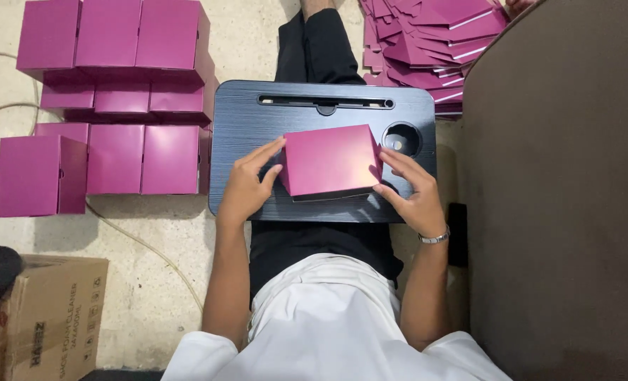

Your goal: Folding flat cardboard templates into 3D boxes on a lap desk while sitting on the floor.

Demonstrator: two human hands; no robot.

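Note:
A magenta cardboard box [330, 161] rests on a dark lap desk [247, 120] across my legs. My left hand [247, 185] presses against the box's left side, thumb and forefinger on its edge. My right hand [413, 192], with a metal wristwatch, grips the box's right side. Both hands hold the box between them.
Several finished magenta boxes [109, 99] stand in rows on the floor at left. A pile of flat magenta box blanks [434, 42] lies at the upper right. A brown carton [42, 317] sits at lower left, a brown cushion [568, 197] at right. A thin cable [144, 247] runs across the floor.

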